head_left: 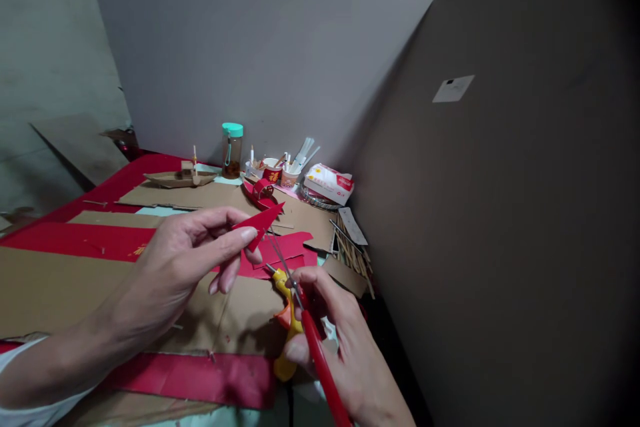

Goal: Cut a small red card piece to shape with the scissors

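Note:
My left hand [193, 250] pinches a small pointed piece of red paper [263, 219] between thumb and forefinger, held above the table. My right hand [333, 327] grips red-handled scissors [310, 320], their thin blades reaching up to the lower edge of the red piece. A yellow and orange tool [285, 320] lies just under the scissors by my right fingers.
Sheets of brown cardboard [60, 287] and red paper [195, 377] cover the table. At the back stand a cardboard boat model [183, 177], a teal-capped jar [232, 150], cups of tools [280, 173] and a tissue pack [327, 183]. A tall brown board [500, 213] walls off the right.

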Demonstrator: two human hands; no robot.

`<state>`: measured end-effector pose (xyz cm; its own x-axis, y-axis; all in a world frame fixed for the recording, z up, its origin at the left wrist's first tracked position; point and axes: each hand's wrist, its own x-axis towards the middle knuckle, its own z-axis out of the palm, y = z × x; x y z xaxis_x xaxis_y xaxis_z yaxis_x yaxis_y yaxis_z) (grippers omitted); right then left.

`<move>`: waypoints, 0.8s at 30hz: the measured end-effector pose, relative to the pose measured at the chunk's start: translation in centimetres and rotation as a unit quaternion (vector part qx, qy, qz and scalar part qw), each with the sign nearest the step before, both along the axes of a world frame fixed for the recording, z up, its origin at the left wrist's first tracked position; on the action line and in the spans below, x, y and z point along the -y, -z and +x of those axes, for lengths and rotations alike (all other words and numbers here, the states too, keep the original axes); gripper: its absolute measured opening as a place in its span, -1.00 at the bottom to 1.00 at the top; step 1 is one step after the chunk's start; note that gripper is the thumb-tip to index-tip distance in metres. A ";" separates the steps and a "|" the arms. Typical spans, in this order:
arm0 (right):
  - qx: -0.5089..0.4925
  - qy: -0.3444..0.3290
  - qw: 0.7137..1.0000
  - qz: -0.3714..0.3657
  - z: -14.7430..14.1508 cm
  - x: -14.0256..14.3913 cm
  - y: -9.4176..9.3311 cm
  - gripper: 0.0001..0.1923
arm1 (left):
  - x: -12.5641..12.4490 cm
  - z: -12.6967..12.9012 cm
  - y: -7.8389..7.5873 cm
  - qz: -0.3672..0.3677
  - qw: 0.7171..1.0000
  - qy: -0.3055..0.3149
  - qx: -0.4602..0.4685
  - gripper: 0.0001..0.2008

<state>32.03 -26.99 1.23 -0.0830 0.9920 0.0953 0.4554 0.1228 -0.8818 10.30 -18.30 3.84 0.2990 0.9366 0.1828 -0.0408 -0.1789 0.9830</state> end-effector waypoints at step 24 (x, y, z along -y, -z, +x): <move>-0.022 -0.043 0.994 0.102 -1.2 -0.8 1.1 -0.69 | 0.7 0.8 0.6 -0.031 0.997 0.073 -0.005 -0.81</move>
